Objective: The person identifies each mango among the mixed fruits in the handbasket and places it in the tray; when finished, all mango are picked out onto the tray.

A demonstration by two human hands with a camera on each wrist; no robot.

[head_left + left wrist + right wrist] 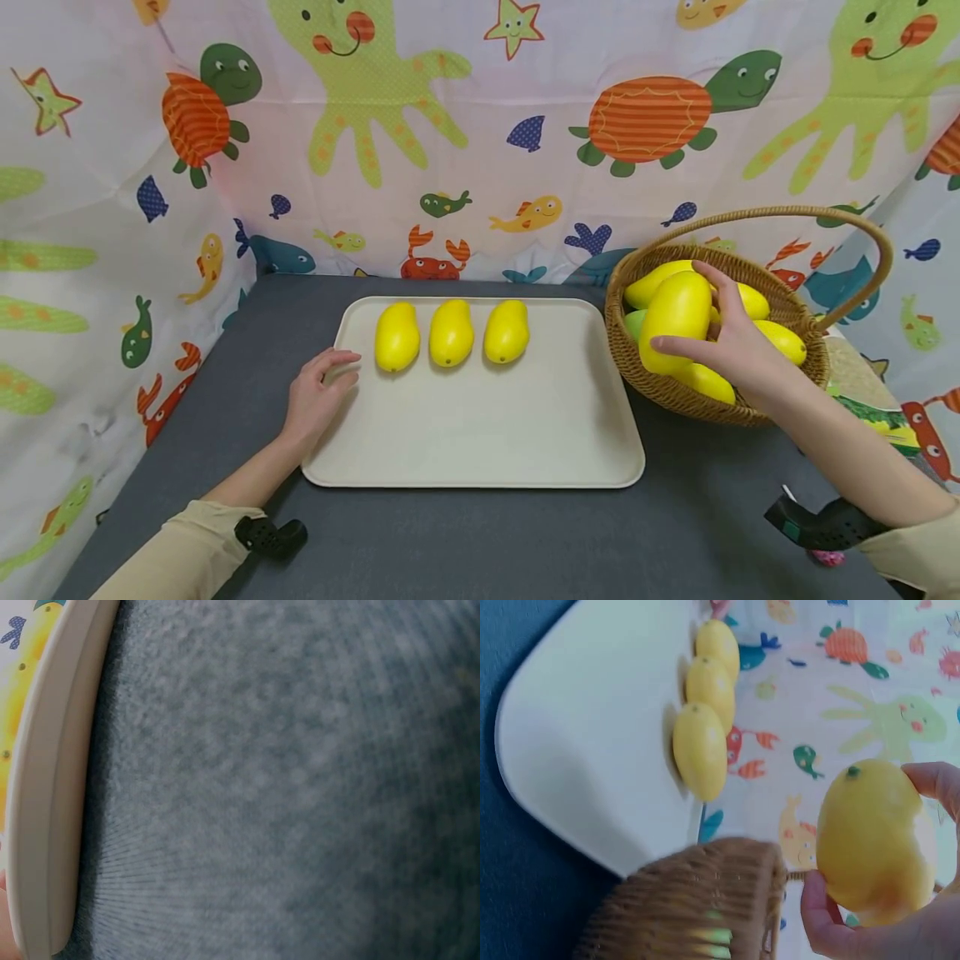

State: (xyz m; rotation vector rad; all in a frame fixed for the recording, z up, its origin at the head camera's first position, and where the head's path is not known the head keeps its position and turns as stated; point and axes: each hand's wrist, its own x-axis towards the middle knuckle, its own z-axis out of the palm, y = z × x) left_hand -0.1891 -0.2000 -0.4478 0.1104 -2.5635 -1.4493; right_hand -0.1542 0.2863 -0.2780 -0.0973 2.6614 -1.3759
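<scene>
The yellow fruit (675, 321) is up at the mouth of the wicker basket (628, 367), grasped in your right hand (738, 337); thumb and fingers pinch it from opposite sides, and the right wrist view shows a small green spot (853, 772) at one end. Judging by its even, glossy skin, it is probably a moulded piece, light for its bulk and stiff, so a firm pinch should not bruise it; that smooth skin may slip, though, so the surest hold is across the fattest part of the body; the tapering ends would give your fingertips less to bear on.

Around it in the basket lie more yellow fruits (783, 342), with a green one (633, 323) partly hidden at the left; beside the basket, three matching fruits (451, 333) lie in a row, apart from one another, near the far edge of the tray (480, 433). Your left hand (322, 396) is at the tray's left edge, its fingers loose and grasping nothing; whether they touch the rim, I cannot tell; the grey table (480, 542) lies under it all.
</scene>
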